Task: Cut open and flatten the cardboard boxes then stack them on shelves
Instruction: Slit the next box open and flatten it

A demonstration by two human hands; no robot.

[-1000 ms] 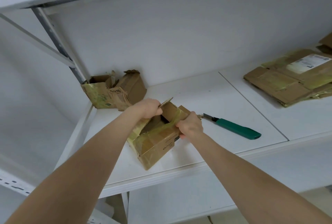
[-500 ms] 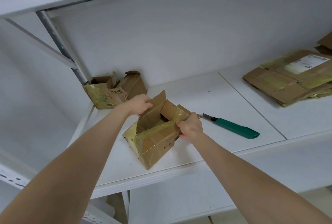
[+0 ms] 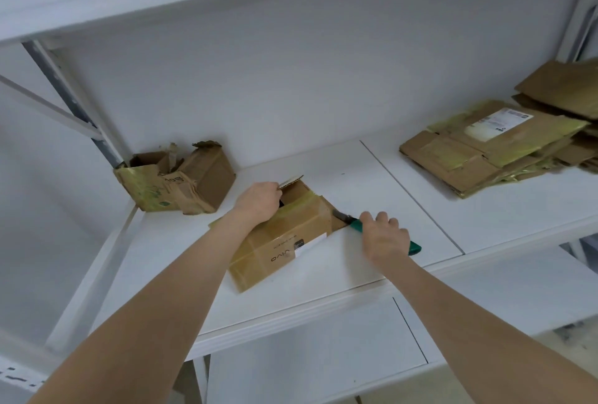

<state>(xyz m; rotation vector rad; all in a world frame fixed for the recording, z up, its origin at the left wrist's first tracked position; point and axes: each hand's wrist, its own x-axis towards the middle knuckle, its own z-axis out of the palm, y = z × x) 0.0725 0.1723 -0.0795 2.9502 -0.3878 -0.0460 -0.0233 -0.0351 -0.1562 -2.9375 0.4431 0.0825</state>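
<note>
Shelf: a white board (image 3: pixel 372 183) made of two panels, met at a thin seam, with a white wall behind.
Left panel, middle: a taped box (image 3: pixel 284 241) is set on the board, one flap raised at its far end.
Back left corner: a crumpled box (image 3: pixel 181 183), torn open, is lodged against the wall.
Just right of the taped box: a green-handled cutter (image 3: pixel 352 225) is laid with its blade at the box's corner.
Right panel: a stack of flattened cardboard (image 3: pixel 479 154) is laid well apart from the cutter.

Free shelf (image 3: pixel 372 177) between knife (image 3: pixel 355 225) and stack (image 3: pixel 479 157)
</note>
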